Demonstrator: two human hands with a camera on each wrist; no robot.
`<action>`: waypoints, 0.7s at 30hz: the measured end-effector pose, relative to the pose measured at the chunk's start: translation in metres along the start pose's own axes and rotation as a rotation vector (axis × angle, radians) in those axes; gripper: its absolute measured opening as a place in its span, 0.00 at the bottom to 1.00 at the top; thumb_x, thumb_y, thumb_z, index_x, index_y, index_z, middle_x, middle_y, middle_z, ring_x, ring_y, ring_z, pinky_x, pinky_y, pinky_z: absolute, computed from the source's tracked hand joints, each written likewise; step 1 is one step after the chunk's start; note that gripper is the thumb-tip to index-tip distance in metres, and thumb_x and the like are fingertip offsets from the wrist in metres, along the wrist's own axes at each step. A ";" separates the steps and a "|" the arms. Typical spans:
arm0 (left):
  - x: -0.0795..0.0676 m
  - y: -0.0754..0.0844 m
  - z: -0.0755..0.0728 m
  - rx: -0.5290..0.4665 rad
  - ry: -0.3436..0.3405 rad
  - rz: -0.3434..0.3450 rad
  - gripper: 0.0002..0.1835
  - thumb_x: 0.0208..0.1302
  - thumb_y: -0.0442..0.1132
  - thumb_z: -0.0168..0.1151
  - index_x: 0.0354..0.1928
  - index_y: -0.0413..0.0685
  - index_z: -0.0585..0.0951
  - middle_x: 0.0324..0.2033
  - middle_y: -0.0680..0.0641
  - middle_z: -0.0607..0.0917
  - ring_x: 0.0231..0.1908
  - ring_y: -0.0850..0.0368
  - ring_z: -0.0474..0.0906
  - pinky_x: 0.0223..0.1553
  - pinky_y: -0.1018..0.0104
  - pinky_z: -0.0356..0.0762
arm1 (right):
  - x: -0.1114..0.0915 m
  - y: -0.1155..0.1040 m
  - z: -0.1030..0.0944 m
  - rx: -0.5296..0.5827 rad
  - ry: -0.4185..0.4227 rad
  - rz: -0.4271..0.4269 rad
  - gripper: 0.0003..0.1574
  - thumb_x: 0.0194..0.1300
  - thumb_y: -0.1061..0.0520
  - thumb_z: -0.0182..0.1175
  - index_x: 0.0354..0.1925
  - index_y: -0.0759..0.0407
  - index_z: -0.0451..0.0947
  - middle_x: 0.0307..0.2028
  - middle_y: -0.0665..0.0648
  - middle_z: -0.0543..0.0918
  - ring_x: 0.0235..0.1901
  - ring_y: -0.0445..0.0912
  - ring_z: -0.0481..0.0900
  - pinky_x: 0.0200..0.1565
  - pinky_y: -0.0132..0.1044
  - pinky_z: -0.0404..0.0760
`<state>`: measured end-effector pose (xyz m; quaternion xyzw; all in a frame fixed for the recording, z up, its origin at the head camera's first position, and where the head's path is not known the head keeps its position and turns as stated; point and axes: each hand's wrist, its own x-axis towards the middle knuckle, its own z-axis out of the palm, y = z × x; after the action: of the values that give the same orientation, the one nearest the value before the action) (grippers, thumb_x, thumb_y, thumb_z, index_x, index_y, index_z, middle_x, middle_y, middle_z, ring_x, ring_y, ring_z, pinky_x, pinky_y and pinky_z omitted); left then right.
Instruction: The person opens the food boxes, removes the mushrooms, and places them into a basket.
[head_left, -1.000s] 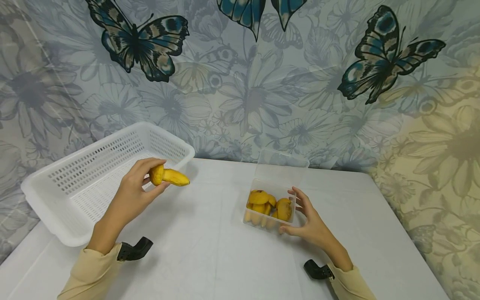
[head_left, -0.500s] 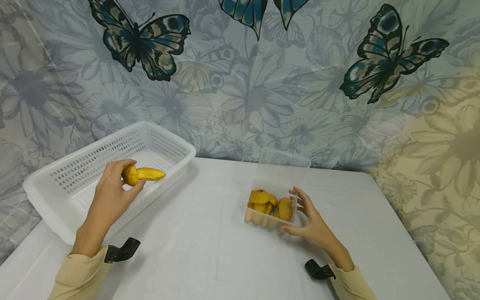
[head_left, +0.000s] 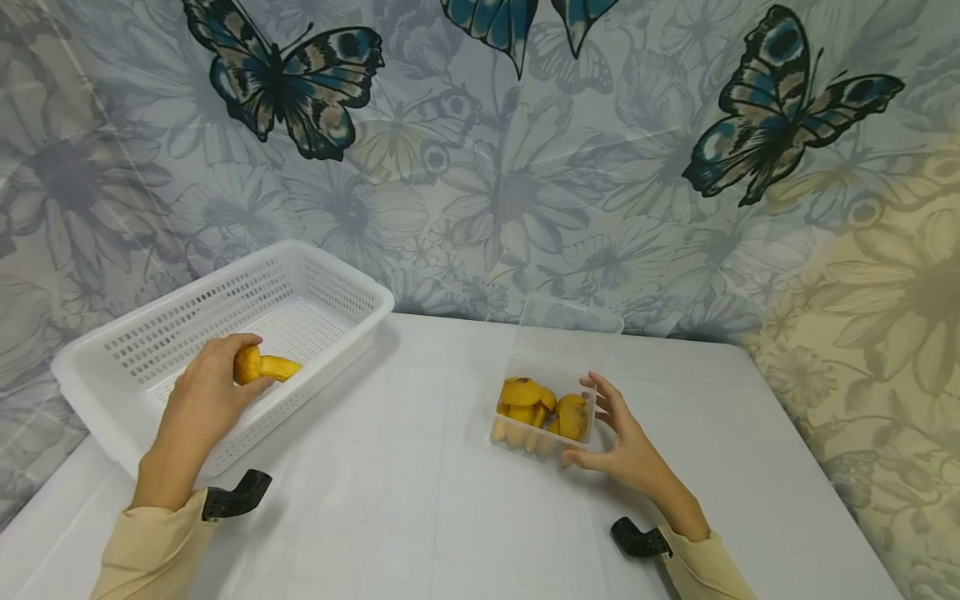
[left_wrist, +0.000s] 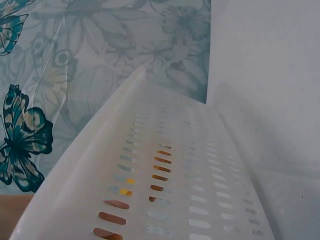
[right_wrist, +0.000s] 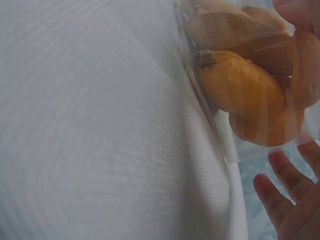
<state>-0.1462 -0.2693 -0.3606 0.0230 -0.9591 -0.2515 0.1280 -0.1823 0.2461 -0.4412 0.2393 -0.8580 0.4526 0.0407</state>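
Left hand is pinching a round-capped yellow mushroom inside a long white perforated plastic basket. Right hand's loosely spread against a clear plastic box of darker yellow mushrooms, clear lid flipped open.

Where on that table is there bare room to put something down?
A wide bare patch of the white table lies between the basket and the clear box. Another lies right of the right hand. It's crowded inside the box, among the mushrooms, and where the left hand holds a yellow mushroom at the basket.
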 end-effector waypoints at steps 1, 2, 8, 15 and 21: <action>0.001 -0.002 0.000 -0.006 -0.027 -0.001 0.32 0.59 0.35 0.71 0.63 0.35 0.71 0.55 0.27 0.74 0.44 0.35 0.74 0.38 0.44 0.76 | 0.000 0.000 0.000 -0.001 0.000 0.000 0.73 0.47 0.61 0.79 0.78 0.44 0.42 0.72 0.65 0.60 0.69 0.64 0.61 0.62 0.28 0.69; 0.002 -0.004 -0.001 -0.013 -0.057 -0.005 0.32 0.59 0.36 0.71 0.63 0.34 0.71 0.55 0.26 0.74 0.45 0.34 0.74 0.39 0.44 0.77 | 0.000 0.000 0.000 -0.002 0.001 -0.001 0.73 0.47 0.61 0.79 0.78 0.44 0.42 0.72 0.65 0.60 0.69 0.64 0.61 0.62 0.28 0.68; 0.005 -0.011 -0.003 -0.017 -0.150 -0.037 0.32 0.60 0.36 0.70 0.63 0.33 0.69 0.55 0.26 0.74 0.45 0.34 0.75 0.43 0.43 0.77 | 0.001 0.000 0.000 -0.007 0.005 -0.006 0.74 0.46 0.61 0.79 0.78 0.45 0.43 0.72 0.66 0.61 0.69 0.65 0.62 0.62 0.25 0.68; 0.007 -0.015 -0.005 -0.030 -0.239 -0.096 0.28 0.64 0.37 0.64 0.65 0.38 0.70 0.60 0.28 0.75 0.56 0.28 0.73 0.45 0.38 0.76 | 0.001 0.001 0.000 -0.018 0.007 -0.003 0.73 0.46 0.61 0.79 0.78 0.49 0.43 0.72 0.66 0.61 0.68 0.64 0.63 0.61 0.24 0.68; 0.007 -0.016 -0.004 -0.058 -0.205 -0.017 0.27 0.63 0.36 0.66 0.64 0.40 0.72 0.61 0.30 0.76 0.55 0.27 0.75 0.49 0.36 0.76 | 0.001 0.001 0.001 -0.012 0.005 0.003 0.73 0.46 0.61 0.79 0.78 0.49 0.44 0.72 0.64 0.61 0.68 0.64 0.63 0.61 0.25 0.68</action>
<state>-0.1525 -0.2855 -0.3632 0.0018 -0.9592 -0.2813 0.0276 -0.1835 0.2455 -0.4422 0.2364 -0.8611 0.4480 0.0436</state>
